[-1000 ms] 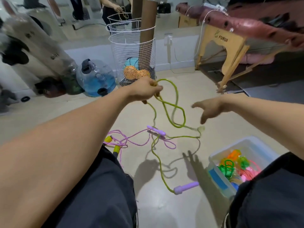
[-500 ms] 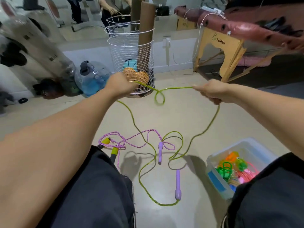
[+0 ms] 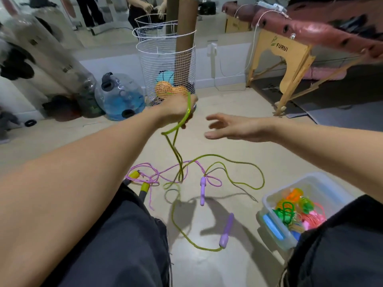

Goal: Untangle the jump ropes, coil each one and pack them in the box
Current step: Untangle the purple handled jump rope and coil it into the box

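Head view took in a crowded floor: a white wire basket [image 3: 165,65] with a cardboard tube [image 3: 184,23] stood at the far side, a blue water jug [image 3: 122,98] just left of it, and a wooden folding table [image 3: 290,59] off to the right. Dark trouser legs [image 3: 124,235] filled the near edge on both sides.

Up went the left hand [image 3: 176,110], in front of the basket, fingers curled round a bend of the green jump rope [image 3: 182,121]. From that grip the rope hung almost straight down in a doubled strand, then spread over the floor in loose loops running rightward and toward the near edge. Its two purple handles [image 3: 227,230] lay on the floor, long axes running roughly near to far, the nearer one tilted a little right.

Right hand [image 3: 234,127] hovered just beside the left, fingers spread wide, holding nothing, clear of the rope.

A pink jump rope [image 3: 165,170] with yellow handles [image 3: 134,175] lay tangled across the green one near the left knee. At the near right sat the clear box [image 3: 275,224], bright coiled ropes inside.
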